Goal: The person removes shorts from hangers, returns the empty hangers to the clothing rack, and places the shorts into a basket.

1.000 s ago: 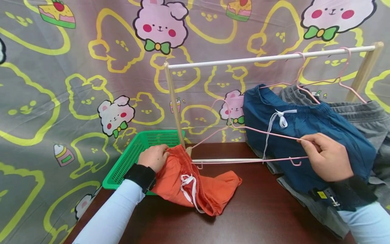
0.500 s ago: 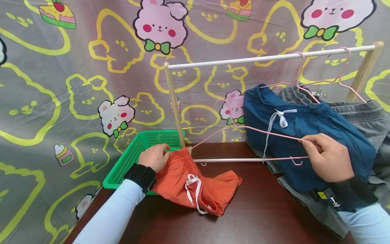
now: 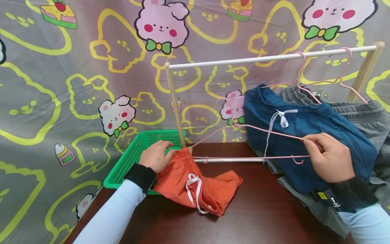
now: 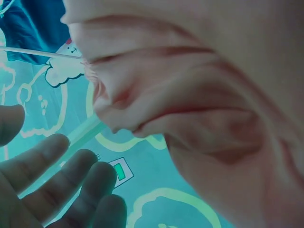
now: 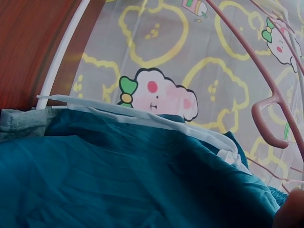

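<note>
Orange shorts (image 3: 179, 179) with a white drawstring hang slanted from the left end of a pink hanger (image 3: 271, 131); that end is hidden inside their waistband. My right hand (image 3: 330, 157) pinches the hanger's right end between thumb and fingers. Beside the shorts' waistband, my left hand (image 3: 156, 156) is loosely spread. In the left wrist view its fingers (image 4: 78, 173) stand apart from the cloth (image 4: 190, 90), holding nothing. Along the hanger's lower bar are small hooks, one of which shows large in the right wrist view, where the hanger (image 5: 247, 45) crosses the upper right.
A rack with a white rail (image 3: 219, 62) carries blue shorts (image 3: 304, 125) and grey trousers (image 3: 359, 115) on pink hangers, right behind my right hand. A green basket (image 3: 122, 166) sits behind my left hand, on the brown table (image 3: 259, 217). A patterned curtain backs everything.
My left fingers have loosened from the waistband and lifted slightly off it. The orange waistband shifted a little right, and the hanger's lower bar tilted up slightly. My right hand keeps its pinch.
</note>
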A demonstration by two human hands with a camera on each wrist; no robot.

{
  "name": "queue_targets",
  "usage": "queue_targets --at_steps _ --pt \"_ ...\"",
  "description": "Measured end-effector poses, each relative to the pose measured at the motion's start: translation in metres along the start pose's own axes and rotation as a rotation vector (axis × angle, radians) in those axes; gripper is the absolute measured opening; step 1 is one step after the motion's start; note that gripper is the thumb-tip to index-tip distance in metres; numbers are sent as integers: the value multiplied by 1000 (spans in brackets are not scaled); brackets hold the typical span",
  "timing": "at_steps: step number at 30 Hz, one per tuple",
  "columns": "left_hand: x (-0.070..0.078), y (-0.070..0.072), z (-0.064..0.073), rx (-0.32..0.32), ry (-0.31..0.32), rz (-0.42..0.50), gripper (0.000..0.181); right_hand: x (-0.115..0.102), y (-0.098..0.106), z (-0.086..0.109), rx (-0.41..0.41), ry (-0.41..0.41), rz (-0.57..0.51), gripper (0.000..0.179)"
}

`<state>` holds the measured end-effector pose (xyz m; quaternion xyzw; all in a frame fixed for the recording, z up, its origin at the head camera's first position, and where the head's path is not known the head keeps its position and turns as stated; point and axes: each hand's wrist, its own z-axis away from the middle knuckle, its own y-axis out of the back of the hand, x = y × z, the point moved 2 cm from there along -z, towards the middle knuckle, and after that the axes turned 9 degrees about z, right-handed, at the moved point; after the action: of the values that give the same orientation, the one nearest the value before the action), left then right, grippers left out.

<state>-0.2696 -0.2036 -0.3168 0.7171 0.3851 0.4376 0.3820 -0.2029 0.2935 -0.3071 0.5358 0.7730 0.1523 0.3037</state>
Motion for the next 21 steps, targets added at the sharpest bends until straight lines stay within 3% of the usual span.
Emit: queue_targets --at_steps 21 --pt "2 6 2 38 -9 23 36 -13 10 -11 10 -28 50 21"
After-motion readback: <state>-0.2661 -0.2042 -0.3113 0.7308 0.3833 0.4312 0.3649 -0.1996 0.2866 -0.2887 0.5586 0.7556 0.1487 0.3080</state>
